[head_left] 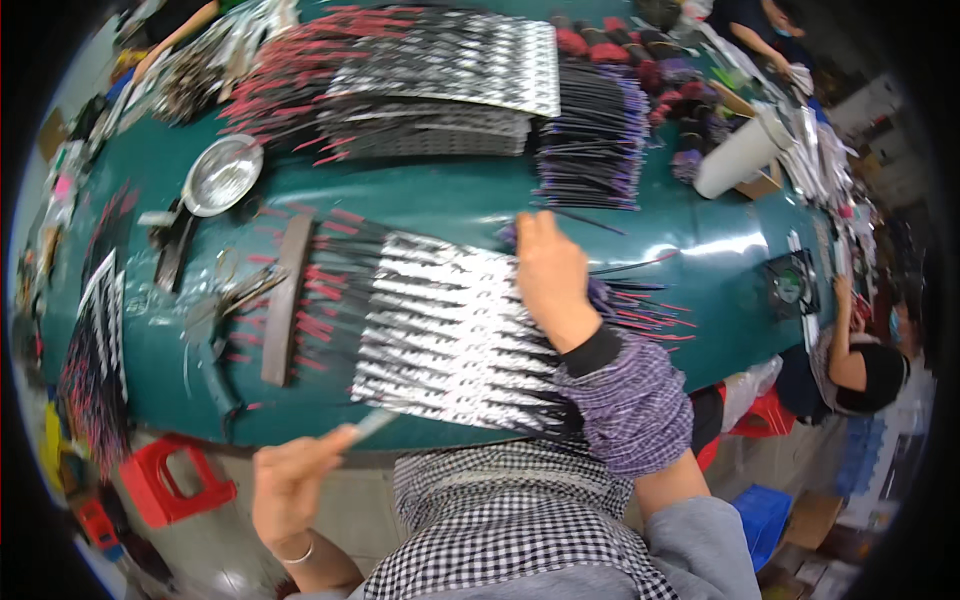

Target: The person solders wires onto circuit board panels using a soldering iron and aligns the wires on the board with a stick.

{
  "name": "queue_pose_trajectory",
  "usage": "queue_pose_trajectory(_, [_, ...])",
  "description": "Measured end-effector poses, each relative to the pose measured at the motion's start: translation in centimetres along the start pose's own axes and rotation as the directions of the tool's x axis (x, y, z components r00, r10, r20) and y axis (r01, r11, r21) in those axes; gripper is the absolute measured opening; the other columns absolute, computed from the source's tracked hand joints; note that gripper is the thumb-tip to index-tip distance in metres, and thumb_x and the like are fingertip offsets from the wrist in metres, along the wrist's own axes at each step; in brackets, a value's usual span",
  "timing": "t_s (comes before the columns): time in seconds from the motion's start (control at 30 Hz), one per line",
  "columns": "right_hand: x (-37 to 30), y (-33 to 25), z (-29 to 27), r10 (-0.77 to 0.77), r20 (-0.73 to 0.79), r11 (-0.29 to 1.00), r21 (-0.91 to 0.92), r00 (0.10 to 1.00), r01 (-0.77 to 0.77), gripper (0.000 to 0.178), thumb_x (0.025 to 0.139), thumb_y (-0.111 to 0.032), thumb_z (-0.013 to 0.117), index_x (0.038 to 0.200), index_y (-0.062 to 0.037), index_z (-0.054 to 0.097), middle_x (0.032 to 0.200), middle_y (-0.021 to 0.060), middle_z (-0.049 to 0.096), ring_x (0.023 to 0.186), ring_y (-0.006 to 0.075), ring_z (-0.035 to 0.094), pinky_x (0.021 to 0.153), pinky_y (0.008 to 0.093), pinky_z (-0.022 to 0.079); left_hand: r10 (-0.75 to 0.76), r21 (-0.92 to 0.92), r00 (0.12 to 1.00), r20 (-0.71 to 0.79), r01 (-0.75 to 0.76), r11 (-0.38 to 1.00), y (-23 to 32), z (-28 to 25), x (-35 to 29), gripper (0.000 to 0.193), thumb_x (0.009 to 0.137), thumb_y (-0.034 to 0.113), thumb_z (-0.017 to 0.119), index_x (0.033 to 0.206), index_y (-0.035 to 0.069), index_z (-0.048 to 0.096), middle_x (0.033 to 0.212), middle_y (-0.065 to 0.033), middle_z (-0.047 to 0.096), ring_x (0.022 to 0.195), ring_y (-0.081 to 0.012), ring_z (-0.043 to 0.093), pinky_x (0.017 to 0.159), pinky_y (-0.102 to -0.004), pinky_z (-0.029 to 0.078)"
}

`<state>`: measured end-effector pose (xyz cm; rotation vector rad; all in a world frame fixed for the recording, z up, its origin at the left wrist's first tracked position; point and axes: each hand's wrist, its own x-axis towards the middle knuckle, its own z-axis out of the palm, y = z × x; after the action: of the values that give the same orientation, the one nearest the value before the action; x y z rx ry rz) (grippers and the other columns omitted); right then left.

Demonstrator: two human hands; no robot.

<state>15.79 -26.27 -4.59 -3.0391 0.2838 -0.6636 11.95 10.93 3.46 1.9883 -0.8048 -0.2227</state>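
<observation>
A row of black wires with red ends [340,290], crossed by several white strips [440,335], lies in front of me on the green table. My right hand [555,275], in a purple checked sleeve, is closed at the far right corner of the strips. Its fingertips point down beside a purple wire end, and what they pinch is hidden. Near the table's front edge my left hand [300,480] is blurred but closed around a pale flat strip [375,425], whose tip reaches the strips' near left corner. A dark flat bar [290,300] lies across the red wire ends.
Pliers [250,290], a blue-handled tool [215,375] and a metal bowl [223,175] lie left. At the back are stacked stripped wires [440,80], a purple-tipped bundle [592,135] and a white cylinder [742,155]. A red stool [175,480] stands below; other people work around the table.
</observation>
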Motion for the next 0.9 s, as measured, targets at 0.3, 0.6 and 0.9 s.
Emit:
queue_pose_trajectory(0.3, [-0.1, -1.2, 0.5, -0.067, 0.012, 0.989, 0.135, 0.998, 0.065, 0.022, 0.081, -0.004, 0.060, 0.101, 0.0057, 0.059, 0.093, 0.0158, 0.058, 0.068, 0.0262, 0.068, 0.055, 0.0373, 0.057, -0.064, 0.600, 0.977, -0.203, 0.176, 0.780, -3.0, 7.8, 5.9, 0.056, 0.098, 0.000, 0.053, 0.153, 0.006, 0.045, 0.070, -0.0193, 0.059, 0.056, -0.0346, 0.057, 0.052, -0.0449, 0.039])
queue_pose_trajectory(0.6, [0.3, -0.8, 0.8, -0.188, -0.058, 0.978, 0.077, 0.980, 0.192, 0.018, 0.077, -0.009, 0.065, 0.091, 0.0024, 0.062, 0.088, 0.0096, 0.055, 0.063, 0.0182, 0.064, 0.052, 0.0289, 0.053, -0.157, 0.682, 0.973, -0.167, 0.229, 0.694, -0.3, 8.1, 5.3, 0.040, 0.097, 0.008, 0.059, 0.136, 0.001, 0.060, 0.067, -0.0200, 0.064, 0.053, -0.0331, 0.059, 0.051, -0.0420, 0.046])
queue_pose_trajectory(0.9, [2.4, -0.5, -3.7, -0.210, -0.250, 0.975, 0.014, 0.945, 0.220, 0.038, 0.073, -0.012, 0.067, 0.108, 0.0048, 0.065, 0.094, 0.0087, 0.054, 0.080, 0.0184, 0.059, 0.056, 0.0262, 0.051, -0.275, 0.599, 0.961, -0.017, 0.230, 0.767, -0.6, 5.8, 5.2, 0.047, 0.103, 0.019, 0.055, 0.150, 0.012, 0.050, 0.067, -0.0231, 0.064, 0.056, -0.0373, 0.062, 0.053, -0.0457, 0.046])
